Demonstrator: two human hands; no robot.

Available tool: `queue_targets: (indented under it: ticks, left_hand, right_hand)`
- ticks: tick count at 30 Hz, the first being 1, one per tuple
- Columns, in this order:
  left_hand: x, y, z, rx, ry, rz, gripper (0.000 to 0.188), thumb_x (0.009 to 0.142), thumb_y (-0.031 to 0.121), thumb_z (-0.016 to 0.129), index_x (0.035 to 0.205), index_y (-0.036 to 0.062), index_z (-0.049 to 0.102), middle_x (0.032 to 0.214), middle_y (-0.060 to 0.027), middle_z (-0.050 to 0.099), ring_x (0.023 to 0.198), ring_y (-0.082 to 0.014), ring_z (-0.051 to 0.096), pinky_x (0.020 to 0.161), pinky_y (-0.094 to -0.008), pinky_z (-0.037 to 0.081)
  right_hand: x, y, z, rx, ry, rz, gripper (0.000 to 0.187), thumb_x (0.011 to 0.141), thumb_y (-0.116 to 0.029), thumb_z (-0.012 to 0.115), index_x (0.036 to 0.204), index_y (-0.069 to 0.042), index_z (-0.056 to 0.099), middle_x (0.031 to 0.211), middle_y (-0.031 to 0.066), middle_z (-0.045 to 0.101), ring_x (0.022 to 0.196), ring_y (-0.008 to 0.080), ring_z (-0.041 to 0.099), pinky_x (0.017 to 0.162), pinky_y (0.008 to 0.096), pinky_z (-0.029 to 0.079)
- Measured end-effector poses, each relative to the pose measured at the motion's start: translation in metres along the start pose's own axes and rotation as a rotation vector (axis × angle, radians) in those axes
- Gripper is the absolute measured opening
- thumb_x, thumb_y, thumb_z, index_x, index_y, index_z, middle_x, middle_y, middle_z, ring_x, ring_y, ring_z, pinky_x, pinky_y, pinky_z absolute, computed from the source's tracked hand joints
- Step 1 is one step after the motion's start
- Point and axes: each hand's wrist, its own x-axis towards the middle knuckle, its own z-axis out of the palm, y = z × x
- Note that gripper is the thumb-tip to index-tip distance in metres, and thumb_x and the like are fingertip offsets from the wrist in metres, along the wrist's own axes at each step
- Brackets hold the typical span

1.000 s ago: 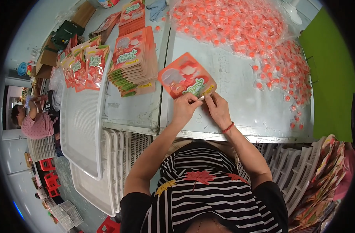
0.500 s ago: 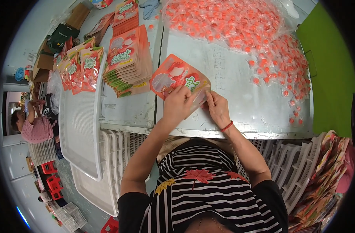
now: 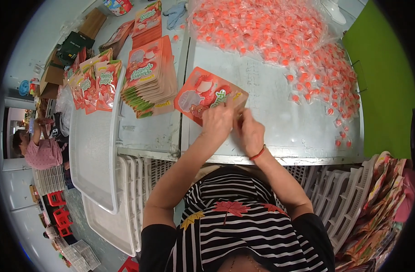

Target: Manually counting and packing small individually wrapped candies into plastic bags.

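A flat red candy pouch point(image 3: 199, 95) with a printed front lies aslant on the metal table, its open-looking end toward me. My left hand point(image 3: 218, 123) presses on its near part, fingers curled and closed on the pouch's lower edge. Close beside it, my right hand point(image 3: 252, 133), wearing a red bracelet, pinches at the pouch's near right corner; its fingertips are partly blurred. Between the two hands the edge of the pouch is mostly hidden. Left of the pouch stands a fanned stack of similar flat pouches point(image 3: 148, 68).
A big heap of individually wrapped red candies point(image 3: 262, 27) covers the far right of the table. Filled pouches point(image 3: 108, 81) lie on a white mesh tray point(image 3: 93, 154) at left. A green panel point(image 3: 380, 86) borders the right side. Another person point(image 3: 43, 152) is far left.
My right hand has turned and drawn in toward the left hand, fingers curling at the pouch's edge. The left hand has shifted slightly right. The pouch stays nearly in place.
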Motion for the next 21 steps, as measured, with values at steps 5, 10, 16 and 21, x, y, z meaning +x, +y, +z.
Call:
queue_targets:
  ticks: [5,10,16,21]
  left_hand:
    - [-0.012,0.007,0.012,-0.060,0.018,0.152,0.035,0.075,0.004,0.058,0.109,-0.0042,0.057,0.084,-0.0188,0.063,0.068,-0.0304,0.066,0.055,-0.0380,0.054]
    - [-0.010,0.014,0.004,-0.055,0.062,0.204,0.040,0.075,0.006,0.059,0.113,-0.0052,0.056,0.085,-0.0161,0.063,0.068,-0.0276,0.066,0.053,-0.0356,0.054]
    - [-0.013,0.037,0.006,-0.088,0.015,0.184,0.051,0.073,0.001,0.061,0.122,-0.0021,0.050,0.098,-0.0189,0.063,0.076,-0.0317,0.067,0.058,-0.0392,0.055]
    - [-0.014,0.046,-0.015,-0.290,-0.037,0.242,0.059,0.070,0.008,0.069,0.125,-0.0025,0.049,0.105,-0.0210,0.061,0.084,-0.0337,0.065,0.063,-0.0376,0.055]
  right_hand:
    - [0.005,0.026,-0.002,0.655,-0.620,0.628,0.014,0.089,-0.013,0.052,0.092,0.000,0.055,0.062,0.0064,0.060,0.054,0.0200,0.060,0.046,0.0351,0.046]
    - [0.022,0.006,-0.028,1.349,-0.329,0.967,0.025,0.097,-0.013,0.039,0.103,0.002,0.058,0.098,0.0124,0.064,0.089,0.0191,0.062,0.084,0.0299,0.051]
    - [0.016,0.028,-0.014,1.867,-0.409,0.934,0.025,0.097,-0.022,0.046,0.113,-0.004,0.056,0.110,0.0077,0.061,0.100,0.0208,0.059,0.090,0.0321,0.049]
    - [0.019,0.042,-0.012,1.960,-0.524,0.802,0.033,0.097,-0.032,0.046,0.119,-0.009,0.054,0.113,0.0074,0.060,0.103,0.0213,0.058,0.088,0.0373,0.050]
